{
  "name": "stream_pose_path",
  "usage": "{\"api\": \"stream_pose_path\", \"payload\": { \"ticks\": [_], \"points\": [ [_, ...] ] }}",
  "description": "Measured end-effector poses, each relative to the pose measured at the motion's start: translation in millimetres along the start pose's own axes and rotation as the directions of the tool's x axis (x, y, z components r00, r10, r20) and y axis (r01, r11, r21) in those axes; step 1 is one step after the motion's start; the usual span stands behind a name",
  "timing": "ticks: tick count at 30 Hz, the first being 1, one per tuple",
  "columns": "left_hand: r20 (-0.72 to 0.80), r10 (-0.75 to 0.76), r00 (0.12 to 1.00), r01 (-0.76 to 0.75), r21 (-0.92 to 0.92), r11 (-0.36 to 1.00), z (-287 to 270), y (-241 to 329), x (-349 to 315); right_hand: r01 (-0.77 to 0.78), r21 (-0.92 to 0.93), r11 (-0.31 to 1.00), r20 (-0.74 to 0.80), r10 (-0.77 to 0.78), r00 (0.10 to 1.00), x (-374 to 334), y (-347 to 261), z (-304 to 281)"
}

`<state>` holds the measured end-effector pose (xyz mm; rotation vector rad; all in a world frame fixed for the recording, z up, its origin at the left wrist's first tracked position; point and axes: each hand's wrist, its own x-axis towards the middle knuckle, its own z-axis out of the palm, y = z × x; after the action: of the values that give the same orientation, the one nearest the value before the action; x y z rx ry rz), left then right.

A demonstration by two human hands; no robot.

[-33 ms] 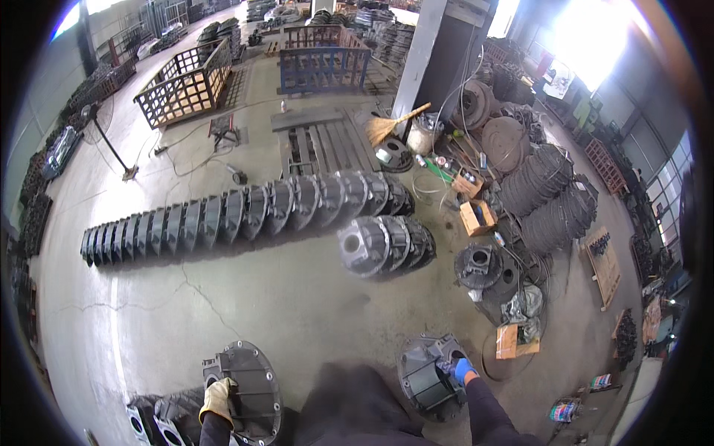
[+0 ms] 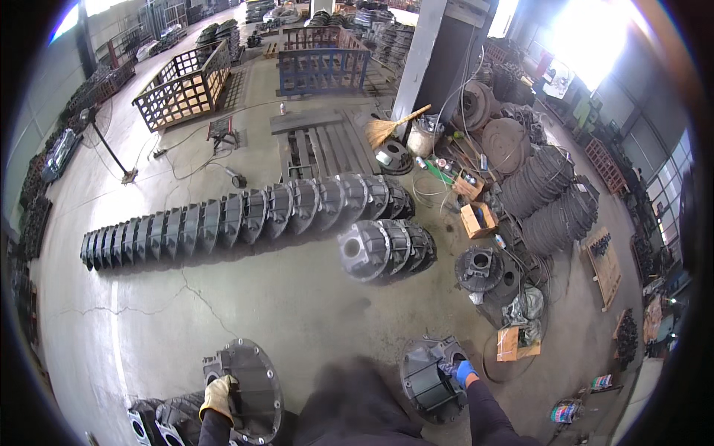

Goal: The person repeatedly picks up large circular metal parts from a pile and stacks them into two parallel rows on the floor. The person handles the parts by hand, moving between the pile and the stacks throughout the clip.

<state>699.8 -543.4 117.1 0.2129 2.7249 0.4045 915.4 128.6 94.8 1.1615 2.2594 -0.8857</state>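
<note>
My left hand [image 2: 218, 396], in a pale work glove, is closed on the rim of a dark cast-metal bell housing [image 2: 259, 394] with a round bolt-hole flange. The housing stands on its edge at the lower left. A second, similar housing [image 2: 422, 383] rests at the lower right. My right hand [image 2: 462, 372], in a blue glove, grips this one by the edge of its opening; the fingertips are partly hidden. More dark castings [image 2: 172, 416] lie beside my left forearm.
A long row of nested housings [image 2: 245, 217] crosses the floor ahead, with a shorter stack [image 2: 383, 249] nearer. On the right are another housing [image 2: 478, 269], cardboard boxes [image 2: 476, 219] and a straw broom [image 2: 383, 131]. A wooden pallet [image 2: 327, 145] and mesh crates [image 2: 186, 93] stand farther off.
</note>
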Motion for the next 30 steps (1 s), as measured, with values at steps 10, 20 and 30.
{"api": "stream_pose_path", "payload": {
  "ticks": [10,20,30],
  "points": [
    [-0.045,0.350,0.935,-0.347,0.073,0.935,-70,120,244,-0.239,0.775,0.585,0.135,0.216,0.967,150,-27,19],
    [0.362,0.400,0.842,-0.465,0.112,0.878,5,203,462,-0.132,0.902,0.411,-0.001,0.308,0.951,209,-152,35],
    [0.790,-0.218,0.572,0.816,-0.523,0.247,202,263,630,-0.087,0.874,0.479,-0.148,0.432,0.890,191,-304,49]
  ]
}}
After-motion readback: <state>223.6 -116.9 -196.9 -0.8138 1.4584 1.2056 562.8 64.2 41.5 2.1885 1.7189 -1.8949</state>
